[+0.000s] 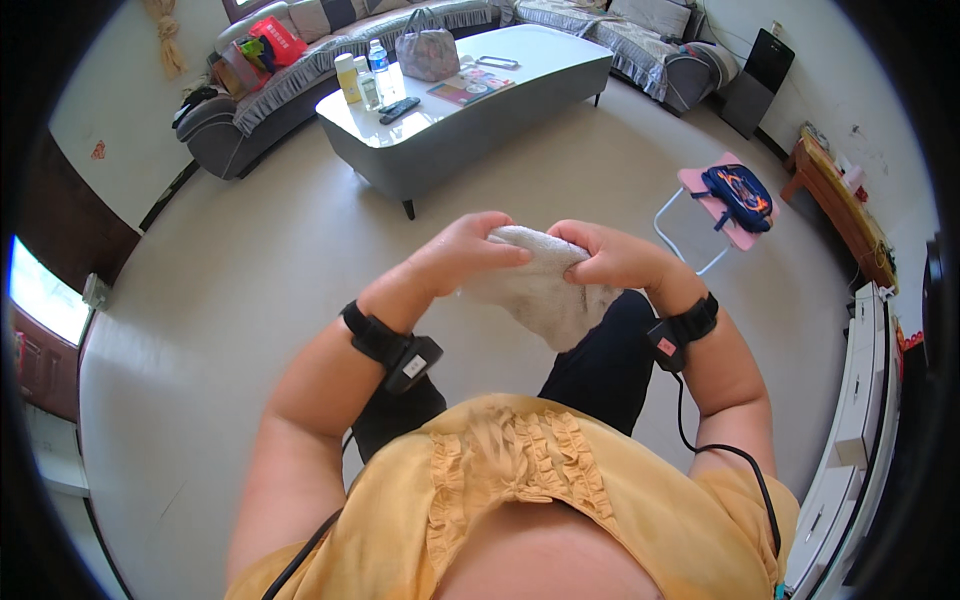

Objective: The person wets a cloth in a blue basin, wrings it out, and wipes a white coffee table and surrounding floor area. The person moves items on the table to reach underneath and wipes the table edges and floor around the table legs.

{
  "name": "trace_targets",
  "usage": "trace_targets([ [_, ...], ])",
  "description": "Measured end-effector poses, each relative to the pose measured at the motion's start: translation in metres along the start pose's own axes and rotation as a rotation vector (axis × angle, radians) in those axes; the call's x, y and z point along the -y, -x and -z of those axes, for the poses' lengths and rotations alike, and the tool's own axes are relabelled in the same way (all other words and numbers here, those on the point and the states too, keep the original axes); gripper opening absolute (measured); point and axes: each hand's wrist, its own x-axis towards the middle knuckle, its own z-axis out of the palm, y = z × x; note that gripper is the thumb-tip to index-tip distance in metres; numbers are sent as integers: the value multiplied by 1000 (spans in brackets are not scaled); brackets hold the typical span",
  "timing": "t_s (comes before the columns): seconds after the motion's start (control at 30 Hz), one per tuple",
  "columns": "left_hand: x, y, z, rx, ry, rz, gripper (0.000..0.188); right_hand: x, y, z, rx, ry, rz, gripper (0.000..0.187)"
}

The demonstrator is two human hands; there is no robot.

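Observation:
A pale grey-white cloth (552, 290) hangs in front of me, above my dark-trousered knees. My left hand (462, 252) pinches its upper left edge, with the thumb lying across the near face. At the upper right edge my right hand (618, 258) grips it too, thumb on top. Between the hands the top edge is gathered, and the lower part droops to a rounded tip. Most of the fingers behind the fabric are hidden. Both wrists carry black straps with small boxes.
Ahead stands a white-topped coffee table (440, 115) with bottles, a remote (400, 110) and a grey bag (427, 50). Sofas line the far walls. To the right, a pink folding chair (690, 180) bears a dark blue backpack (740, 198). White drawers (855, 400) run along the right side.

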Motion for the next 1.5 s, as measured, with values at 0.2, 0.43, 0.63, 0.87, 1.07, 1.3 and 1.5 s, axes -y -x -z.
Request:
trace_targets([
  [0.2, 17, -88, 8, -222, 96, -100, 36, -69, -67, 64, -516, 402, 155, 37],
  [0.43, 16, -195, 44, -455, 26, -173, 30, -146, -156, 112, -609, -319, -237, 45],
  [0.63, 24, -243, 83, -272, -494, -464, 34, -107, -217, 108, -327, -1209, -51, 79],
  [0.87, -6, -275, 155, -26, -516, -620, 32, -100, -287, 174, -325, -1218, 238, 65],
  [1.07, -4, -345, 201, -139, -203, -621, 18, -127, -305, 253, -573, -1253, 389, 49],
  [1.3, 20, -481, 238, -189, -389, -194, 33, -172, -263, 329, -752, -1266, 454, 50],
  [1.5, 26, -601, 221, -166, -327, -83, 35, -203, -217, 400, -746, -1319, 527, 50],
])
